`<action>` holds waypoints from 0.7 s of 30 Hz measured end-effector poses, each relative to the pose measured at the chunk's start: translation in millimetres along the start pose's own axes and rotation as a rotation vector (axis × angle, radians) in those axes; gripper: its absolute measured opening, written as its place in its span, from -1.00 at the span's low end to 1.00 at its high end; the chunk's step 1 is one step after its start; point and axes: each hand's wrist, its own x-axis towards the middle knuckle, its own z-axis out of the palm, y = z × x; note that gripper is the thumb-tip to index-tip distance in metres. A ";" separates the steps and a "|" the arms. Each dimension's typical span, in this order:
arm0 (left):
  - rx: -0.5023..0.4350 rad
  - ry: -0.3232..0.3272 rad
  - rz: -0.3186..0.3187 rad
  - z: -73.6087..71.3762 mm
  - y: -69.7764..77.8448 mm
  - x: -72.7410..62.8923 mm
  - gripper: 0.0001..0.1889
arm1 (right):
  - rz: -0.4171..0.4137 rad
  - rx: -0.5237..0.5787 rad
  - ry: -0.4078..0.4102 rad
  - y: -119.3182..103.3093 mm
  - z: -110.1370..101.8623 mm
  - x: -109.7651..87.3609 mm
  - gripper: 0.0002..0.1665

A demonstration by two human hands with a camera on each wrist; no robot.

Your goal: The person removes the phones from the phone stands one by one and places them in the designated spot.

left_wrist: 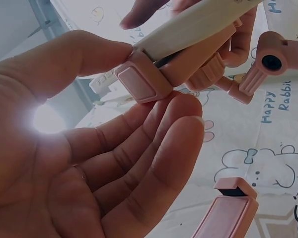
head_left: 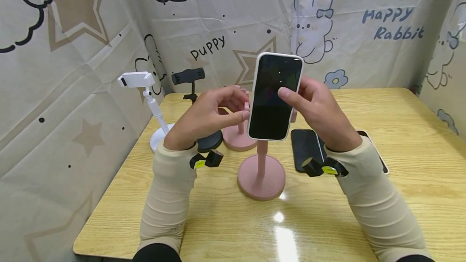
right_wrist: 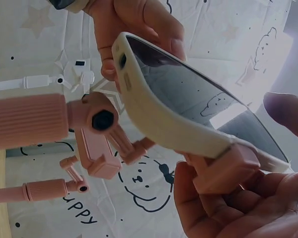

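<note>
A smartphone [head_left: 273, 116] in a white case sits upright in the clamp of a pink phone stand [head_left: 261, 178], its dark screen facing me. My left hand [head_left: 212, 112] is at the phone's left edge, pinching one pink clamp end [left_wrist: 139, 82] between thumb and fingers. On the other side, my right hand [head_left: 322, 110] has its fingers curled under the opposite clamp end [right_wrist: 228, 171]. The right thumb overlaps the screen in the head view and stands off it in the right wrist view. Much of the clamp is hidden behind the phone.
Behind the left hand stand a white phone stand [head_left: 155, 110], a black phone stand [head_left: 188, 77] and a second pink stand [head_left: 240, 142]. A dark phone [head_left: 303, 148] lies near the right wrist, with another white-edged phone [head_left: 385, 170] partly under that forearm. Patterned cloth [head_left: 225, 11] surrounds the wooden table [head_left: 218, 221].
</note>
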 end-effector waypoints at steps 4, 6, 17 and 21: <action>0.003 -0.002 0.002 -0.1 0.3 0.2 -0.76 | -0.021 0.013 -0.009 0.3 2.9 0.6 -0.62; 0.013 0.002 0.003 0.2 0.2 0.4 -0.77 | -0.028 0.017 -0.010 0.9 3.4 0.7 -0.64; 0.033 0.009 -0.006 1.2 1.9 -0.9 -0.78 | -0.018 -0.010 0.009 2.6 3.1 -1.1 -0.63; 0.038 0.016 -0.006 2.2 2.7 -1.2 -0.78 | -0.027 -0.020 0.006 2.1 3.2 -1.4 -0.63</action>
